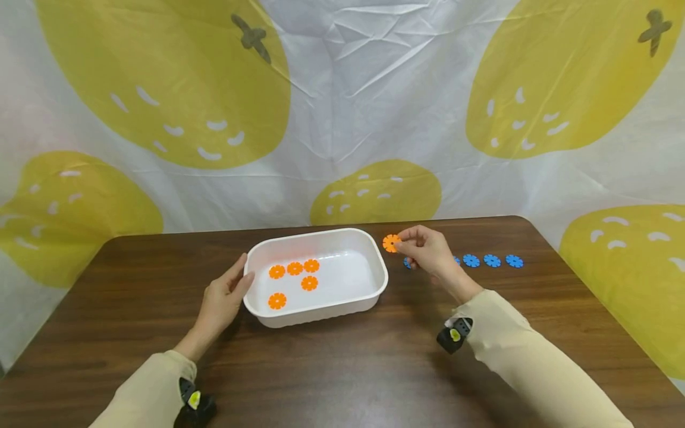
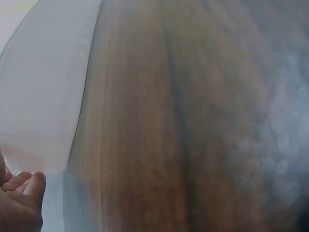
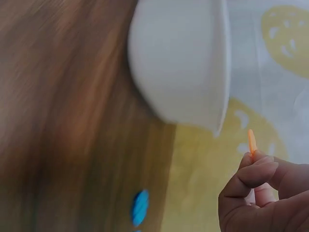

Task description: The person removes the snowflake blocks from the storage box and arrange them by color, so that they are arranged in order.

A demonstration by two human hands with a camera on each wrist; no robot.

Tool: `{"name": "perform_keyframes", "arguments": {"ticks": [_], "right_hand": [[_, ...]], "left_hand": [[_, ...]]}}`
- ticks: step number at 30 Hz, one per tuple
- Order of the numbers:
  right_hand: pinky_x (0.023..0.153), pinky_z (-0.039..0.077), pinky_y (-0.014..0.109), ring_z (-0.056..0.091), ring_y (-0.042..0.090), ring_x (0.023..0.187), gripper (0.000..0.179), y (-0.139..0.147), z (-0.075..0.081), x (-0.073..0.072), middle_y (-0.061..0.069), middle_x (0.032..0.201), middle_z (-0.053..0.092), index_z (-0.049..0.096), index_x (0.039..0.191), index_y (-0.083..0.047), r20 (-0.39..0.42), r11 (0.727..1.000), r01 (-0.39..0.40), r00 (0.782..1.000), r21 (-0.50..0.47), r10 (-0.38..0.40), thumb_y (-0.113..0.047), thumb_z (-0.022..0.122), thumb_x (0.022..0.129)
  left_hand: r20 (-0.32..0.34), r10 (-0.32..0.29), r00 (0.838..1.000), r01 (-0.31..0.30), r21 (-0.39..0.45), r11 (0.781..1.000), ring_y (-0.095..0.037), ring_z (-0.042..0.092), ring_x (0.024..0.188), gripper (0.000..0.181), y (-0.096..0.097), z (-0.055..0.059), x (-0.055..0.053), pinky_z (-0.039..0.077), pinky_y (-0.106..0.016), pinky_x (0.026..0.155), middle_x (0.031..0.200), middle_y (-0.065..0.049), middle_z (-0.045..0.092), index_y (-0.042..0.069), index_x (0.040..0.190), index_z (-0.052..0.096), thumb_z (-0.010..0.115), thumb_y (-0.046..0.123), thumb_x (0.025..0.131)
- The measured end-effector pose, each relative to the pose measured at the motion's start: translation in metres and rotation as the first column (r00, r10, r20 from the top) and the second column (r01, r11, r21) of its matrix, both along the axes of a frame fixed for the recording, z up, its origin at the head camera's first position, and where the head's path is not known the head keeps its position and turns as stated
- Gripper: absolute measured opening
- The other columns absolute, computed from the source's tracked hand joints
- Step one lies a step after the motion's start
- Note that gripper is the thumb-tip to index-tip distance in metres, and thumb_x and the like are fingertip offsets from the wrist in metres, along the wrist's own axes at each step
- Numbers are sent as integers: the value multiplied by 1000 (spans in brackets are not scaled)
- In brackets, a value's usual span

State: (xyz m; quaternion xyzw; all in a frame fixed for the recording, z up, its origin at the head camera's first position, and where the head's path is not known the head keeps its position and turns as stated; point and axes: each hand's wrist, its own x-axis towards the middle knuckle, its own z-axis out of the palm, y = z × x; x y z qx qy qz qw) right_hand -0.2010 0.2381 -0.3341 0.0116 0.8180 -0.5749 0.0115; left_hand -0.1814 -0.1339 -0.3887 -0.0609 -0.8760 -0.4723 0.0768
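My right hand (image 1: 430, 252) pinches an orange notched plastic disc (image 1: 391, 243) between thumb and fingertips, just off the right end of a white plastic tray (image 1: 326, 313). In the right wrist view the orange disc (image 3: 252, 141) shows edge-on above the fingers. At the tray's left end, my left hand (image 1: 220, 299) grips the wall, thumb over the rim and fingers outside. Several orange discs (image 1: 295, 268) lie flat on the tray's floor, toward its left side. Blue notched discs (image 1: 471, 260) form a row on the table to the right, partly hidden by my right hand.
The brown wooden table (image 1: 342, 380) extends around the tray. Behind its far edge hangs a white cloth (image 1: 353, 119) printed with large yellow fruit. A black wrist strap with a device (image 1: 455, 334) sits on each forearm.
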Motion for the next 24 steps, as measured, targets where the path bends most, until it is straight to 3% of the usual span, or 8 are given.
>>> {"name": "perform_keyframes", "arguments": {"ticks": [12, 24], "right_hand": [[48, 45, 21, 47, 6, 52, 22, 48, -29, 11, 1, 67, 58, 56, 105, 8, 116, 982, 5, 993, 190, -27, -6, 61, 89], [46, 43, 19, 47, 7, 54, 16, 52, -42, 13, -1, 66, 58, 59, 97, 6, 182, 970, -54, 983, 238, 10, -6, 63, 89]], "left_hand": [[1, -9, 1000, 9, 8, 1000, -32, 50, 123, 48, 0, 2, 0, 41, -43, 101, 140, -15, 43, 2, 140, 42, 54, 20, 97], [11, -6, 1000, 6, 4, 1000, -33, 50, 122, 50, -1, 0, 0, 41, -45, 101, 140, -16, 44, 4, 141, 41, 54, 23, 97]]}}
